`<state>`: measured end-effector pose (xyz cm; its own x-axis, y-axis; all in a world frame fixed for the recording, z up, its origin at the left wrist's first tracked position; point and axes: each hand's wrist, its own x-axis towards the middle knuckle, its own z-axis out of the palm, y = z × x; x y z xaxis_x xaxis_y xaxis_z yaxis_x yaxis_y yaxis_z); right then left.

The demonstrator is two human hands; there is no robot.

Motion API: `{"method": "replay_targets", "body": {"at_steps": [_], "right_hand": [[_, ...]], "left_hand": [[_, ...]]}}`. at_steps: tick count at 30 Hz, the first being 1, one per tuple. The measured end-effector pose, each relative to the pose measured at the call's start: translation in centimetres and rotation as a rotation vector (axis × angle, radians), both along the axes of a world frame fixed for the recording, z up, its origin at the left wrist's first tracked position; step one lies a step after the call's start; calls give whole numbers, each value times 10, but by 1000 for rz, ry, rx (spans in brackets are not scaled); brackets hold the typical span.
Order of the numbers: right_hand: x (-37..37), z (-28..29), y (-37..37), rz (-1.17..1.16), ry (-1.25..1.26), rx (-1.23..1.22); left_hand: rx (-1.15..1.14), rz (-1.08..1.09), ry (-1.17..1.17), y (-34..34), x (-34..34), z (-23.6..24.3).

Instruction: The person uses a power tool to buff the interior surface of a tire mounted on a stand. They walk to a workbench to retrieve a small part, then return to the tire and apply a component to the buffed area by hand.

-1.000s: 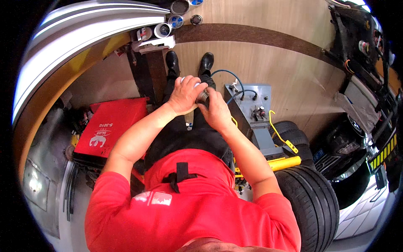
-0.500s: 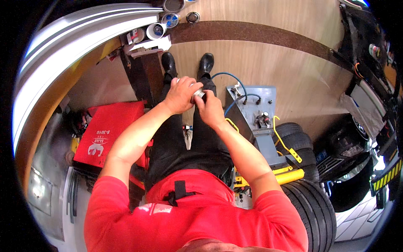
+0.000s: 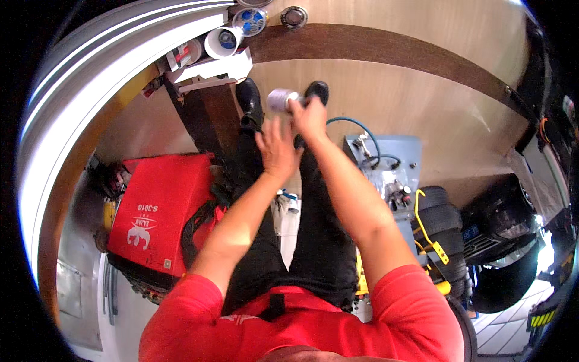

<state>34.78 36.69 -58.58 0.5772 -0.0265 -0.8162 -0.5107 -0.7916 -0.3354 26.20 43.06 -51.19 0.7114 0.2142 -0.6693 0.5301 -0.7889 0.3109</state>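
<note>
In the head view, with the grey machine panel (image 3: 405, 158) as reference, the right hand (image 3: 310, 122) grips one end of a pale cylindrical can (image 3: 280, 100), located left of and forward of the panel. The left hand (image 3: 277, 152), motion-blurred, is apart from the can and left of the panel, fingers spread. Farther left of the panel sits a red box (image 3: 160, 205); dark tyres (image 3: 441, 214) stand at its near right.
</note>
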Motion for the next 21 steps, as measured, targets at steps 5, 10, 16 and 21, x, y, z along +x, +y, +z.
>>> {"method": "replay_targets", "body": {"at_steps": [5,10,16,21], "right_hand": [[70,-115,51,374,-156,-116],[98,-188,75,485,-168,-201],[103,-170,144,530,-492,95],[127,-212,222,702,-204,193]], "left_hand": [[-618,-177,564,-14,-47,-63],[-557,-136,403,-2,-14,-64],[-557,-58,400,-2,8,-51],[-1092,763,101,-13,-37,-70]]}}
